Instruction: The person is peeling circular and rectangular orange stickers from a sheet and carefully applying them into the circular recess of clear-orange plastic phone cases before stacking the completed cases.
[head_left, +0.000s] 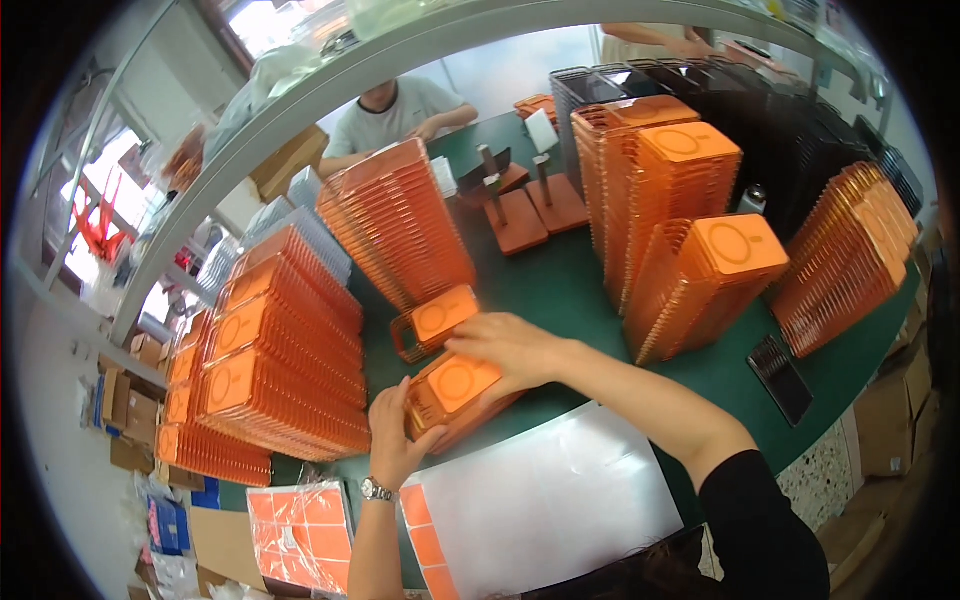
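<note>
A short stack of orange phone cases (456, 384) lies on the green table in front of me, its top case bearing an orange panel with a ring mark. My left hand (397, 432) grips its near left end, thumb along the near side and fingers at the left edge. My right hand (512, 348) is curled over its far right side, with the fingertips partly hidden. Just beyond sits another orange case (438, 316), touching or very close to my right fingers. Under my forearms is a big white sheet (560, 505) with orange labels (428, 540) at its left edge.
Tall stacks of orange cases stand at left (285, 370), far middle (400, 225) and right (705, 285). Black cases (770, 130) fill the far right. Brown stands (515, 220) and a person (400, 115) are beyond. A black case (780, 380) lies at right; wrapped orange labels (300, 535) lie near left.
</note>
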